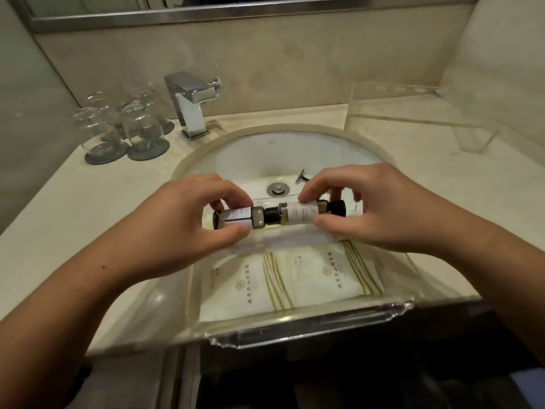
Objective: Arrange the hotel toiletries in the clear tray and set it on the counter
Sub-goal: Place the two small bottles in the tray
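A clear tray (309,327) lies across the front of the sink, its near rim over the counter edge. Inside it lie white toiletry packets (295,278) with green stripes and gold logos. Above the tray's far end, my left hand (177,228) pinches a small olive bottle (236,221) lying sideways, its black cap pointing right. My right hand (374,208) pinches a second, similar bottle (303,214), also sideways, with its black cap at the right. The two bottles sit end to end in one line.
A white basin (250,160) with a metal drain (277,188) lies behind the tray. A chrome faucet (191,104) stands at the back. Several upturned glasses (118,125) on grey coasters stand at the back left. Another clear acrylic holder (427,113) sits on the counter (73,208) at the back right.
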Available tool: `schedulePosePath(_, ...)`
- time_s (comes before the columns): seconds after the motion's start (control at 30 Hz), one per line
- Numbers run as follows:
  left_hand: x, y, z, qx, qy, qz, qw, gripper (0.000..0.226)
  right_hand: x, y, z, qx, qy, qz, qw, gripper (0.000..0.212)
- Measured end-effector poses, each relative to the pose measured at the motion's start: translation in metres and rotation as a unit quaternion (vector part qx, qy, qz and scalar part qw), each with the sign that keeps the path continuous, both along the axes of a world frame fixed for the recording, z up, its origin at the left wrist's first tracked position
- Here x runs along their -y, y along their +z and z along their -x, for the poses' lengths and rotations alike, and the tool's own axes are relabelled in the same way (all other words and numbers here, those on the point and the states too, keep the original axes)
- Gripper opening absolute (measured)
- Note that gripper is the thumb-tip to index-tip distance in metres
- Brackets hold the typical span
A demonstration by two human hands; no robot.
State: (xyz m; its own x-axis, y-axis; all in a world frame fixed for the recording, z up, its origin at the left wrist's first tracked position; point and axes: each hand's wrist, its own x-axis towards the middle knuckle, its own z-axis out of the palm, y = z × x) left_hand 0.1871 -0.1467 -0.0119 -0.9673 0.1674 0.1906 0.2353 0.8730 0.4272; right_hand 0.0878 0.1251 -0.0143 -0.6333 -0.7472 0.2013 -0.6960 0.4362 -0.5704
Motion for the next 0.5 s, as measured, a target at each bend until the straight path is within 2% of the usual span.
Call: schedulePosePath(0.5, -0.016, -0.014, -0.064, 0.054, -0.019, 0.026, 0.998, 0.025, -0.014, -0.012, -0.053, -0.019, 0.072, -0.100, 0.992, 0.038)
